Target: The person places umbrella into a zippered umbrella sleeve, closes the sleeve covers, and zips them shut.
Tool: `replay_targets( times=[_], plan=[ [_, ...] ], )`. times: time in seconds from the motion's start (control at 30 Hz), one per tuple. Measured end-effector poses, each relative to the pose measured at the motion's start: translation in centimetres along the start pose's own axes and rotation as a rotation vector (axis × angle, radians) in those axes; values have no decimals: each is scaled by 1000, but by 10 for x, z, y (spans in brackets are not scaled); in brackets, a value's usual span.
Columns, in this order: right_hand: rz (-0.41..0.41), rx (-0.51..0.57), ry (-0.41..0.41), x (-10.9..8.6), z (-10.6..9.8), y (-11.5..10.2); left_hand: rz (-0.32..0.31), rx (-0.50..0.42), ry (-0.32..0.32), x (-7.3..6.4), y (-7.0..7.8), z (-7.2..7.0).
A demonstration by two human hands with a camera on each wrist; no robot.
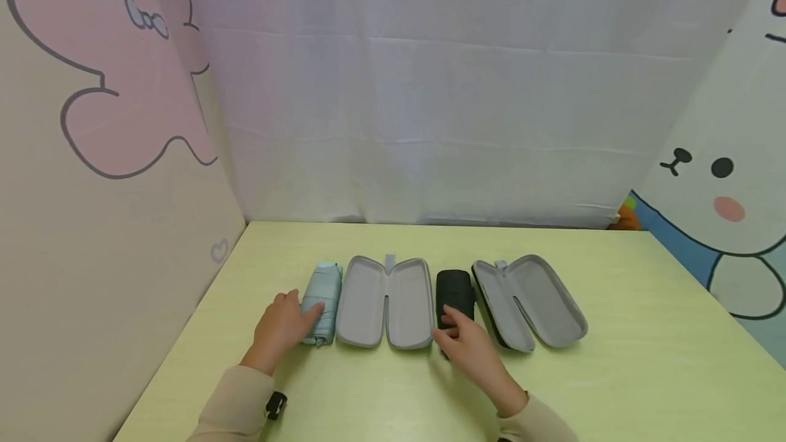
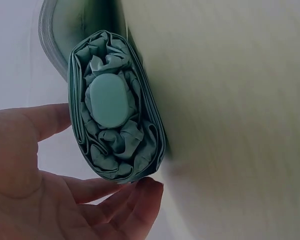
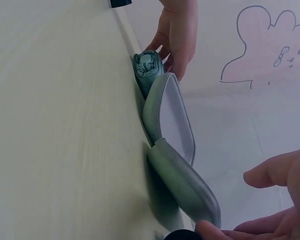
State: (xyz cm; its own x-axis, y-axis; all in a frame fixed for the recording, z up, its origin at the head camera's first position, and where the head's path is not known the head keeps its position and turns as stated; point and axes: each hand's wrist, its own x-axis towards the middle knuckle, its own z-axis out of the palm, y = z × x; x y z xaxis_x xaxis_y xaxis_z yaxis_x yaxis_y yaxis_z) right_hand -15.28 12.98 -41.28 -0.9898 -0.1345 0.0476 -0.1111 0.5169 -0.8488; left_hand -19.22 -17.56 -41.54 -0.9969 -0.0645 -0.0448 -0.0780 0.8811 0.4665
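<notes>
So, head view: our L hand (image 1: 282, 327) grips the pale-blue folded umbrella (image 1: 325, 285), which lies on the table (image 1: 645, 333) just to that hand's R, long axis running away from us w/ far end leaning slightly R, while our R hand (image 1: 477, 355) is nearer the black bundle (image 1: 454, 284), just ahead & also lengthwise. L wrist cam: we see thumb on one side of the umbrella, fingers bent round the other. R wrist cam: thumb & fingers spread apart, nothing held, can't tell if touching the bundle; no brands, labels or writing legible to us anywhere.
</notes>
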Motion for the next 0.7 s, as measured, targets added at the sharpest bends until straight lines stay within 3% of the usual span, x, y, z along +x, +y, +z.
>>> replay_targets(
  times=[0.23, 0.43, 0.7],
  plan=[
    [-57, -149, -11, 6, 5, -5, -36, -20, -47, 2, 1, -4],
    [-111, -262, 2, 10, 11, -5, -27, -84, -80, 8, -5, -5],
    [-135, -315, 42, 11, 17, -3, -34, -163, -97, 16, -12, -3]
  ],
)
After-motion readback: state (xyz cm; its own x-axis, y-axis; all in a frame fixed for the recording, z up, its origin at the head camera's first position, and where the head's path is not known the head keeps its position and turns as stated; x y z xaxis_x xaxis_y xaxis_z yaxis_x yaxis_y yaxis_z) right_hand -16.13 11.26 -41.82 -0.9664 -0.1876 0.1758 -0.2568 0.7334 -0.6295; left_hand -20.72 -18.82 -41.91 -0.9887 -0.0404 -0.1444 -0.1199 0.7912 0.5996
